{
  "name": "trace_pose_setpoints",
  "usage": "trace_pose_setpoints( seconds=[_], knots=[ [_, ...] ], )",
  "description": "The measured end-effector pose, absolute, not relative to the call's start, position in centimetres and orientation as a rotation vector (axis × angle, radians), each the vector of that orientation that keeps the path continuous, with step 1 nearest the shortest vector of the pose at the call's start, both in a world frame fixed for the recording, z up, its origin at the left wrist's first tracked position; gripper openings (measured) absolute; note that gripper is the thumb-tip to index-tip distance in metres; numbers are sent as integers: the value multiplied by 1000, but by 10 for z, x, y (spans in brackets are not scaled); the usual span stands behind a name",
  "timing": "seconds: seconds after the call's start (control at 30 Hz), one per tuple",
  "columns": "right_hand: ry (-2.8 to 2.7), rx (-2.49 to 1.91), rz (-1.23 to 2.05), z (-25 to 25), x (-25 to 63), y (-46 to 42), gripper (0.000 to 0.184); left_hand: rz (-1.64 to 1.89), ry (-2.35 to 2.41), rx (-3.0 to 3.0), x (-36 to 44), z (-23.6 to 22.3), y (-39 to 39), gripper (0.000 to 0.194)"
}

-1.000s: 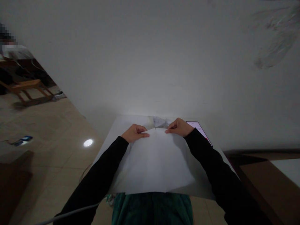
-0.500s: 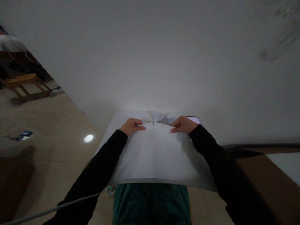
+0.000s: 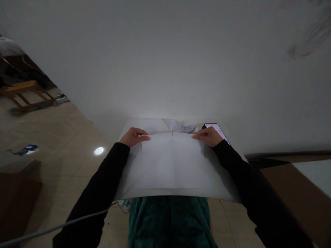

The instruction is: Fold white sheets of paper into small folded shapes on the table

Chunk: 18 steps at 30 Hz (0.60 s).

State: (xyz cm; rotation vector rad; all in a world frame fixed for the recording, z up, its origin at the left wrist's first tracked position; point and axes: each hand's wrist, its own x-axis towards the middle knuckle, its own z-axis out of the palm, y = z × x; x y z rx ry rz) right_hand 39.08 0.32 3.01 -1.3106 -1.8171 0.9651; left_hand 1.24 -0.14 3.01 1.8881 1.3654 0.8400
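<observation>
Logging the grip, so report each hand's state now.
Left hand: closed, holding the edge of the large white paper sheet.
Right hand: closed, holding the edge of the large white paper sheet.

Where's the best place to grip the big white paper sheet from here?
Take the white paper sheet by its far edge, coming from above, near both ends, where the left hand and right hand sit. That long, straight edge is exposed, and wide-spaced hands should help keep the sheet from sagging.
</observation>
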Motion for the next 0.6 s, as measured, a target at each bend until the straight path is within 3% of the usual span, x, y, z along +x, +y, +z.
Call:
trace_pose_setpoints(
  seconds=[0.2,0.37,0.43,0.6],
  knots=[
    [-1738,-1301,972,28,394,4,31,910,1391,1668,15,27,-5,29],
    [-1562,-1245,1160,23,390,3,49,1097,1380,1455,18,23,-5,41],
    [-1477,-1224,1192,20,387,3,48,1203,1379,1321,19,19,-3,45],
    [-1142,-1196,938,19,380,3,44,1351,1299,989,24,13,0,48]
  ],
)
